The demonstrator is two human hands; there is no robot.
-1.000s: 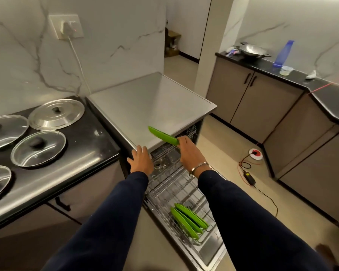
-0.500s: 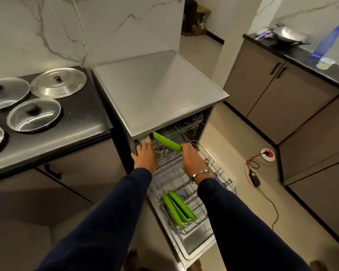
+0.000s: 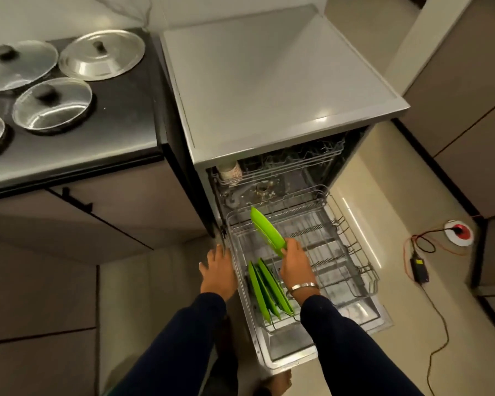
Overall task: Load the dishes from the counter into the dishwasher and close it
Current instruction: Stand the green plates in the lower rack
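Observation:
The dishwasher (image 3: 283,90) stands open with its lower rack (image 3: 349,252) pulled out over the lowered door. My right hand (image 3: 295,264) grips a green plate (image 3: 266,231) by its near edge and holds it tilted above the rack's middle. Three more green plates (image 3: 265,290) stand on edge in the rack's near left part, just below that hand. My left hand (image 3: 217,270) hovers with relaxed fingers at the rack's left rim and holds nothing. A pale cup (image 3: 230,170) sits in the upper rack, partly hidden.
Several steel lids (image 3: 102,54) lie on the black counter (image 3: 132,110) to the left. A power adapter (image 3: 419,270) with an orange cable and a red-and-white floor socket (image 3: 459,232) lie on the floor to the right. Brown cabinets line the right side.
My right hand has carried the green plate down from the dishwasher's top edge to over the lower rack. My left hand has dropped from the top edge to the rack's left rim. The view has tilted downward.

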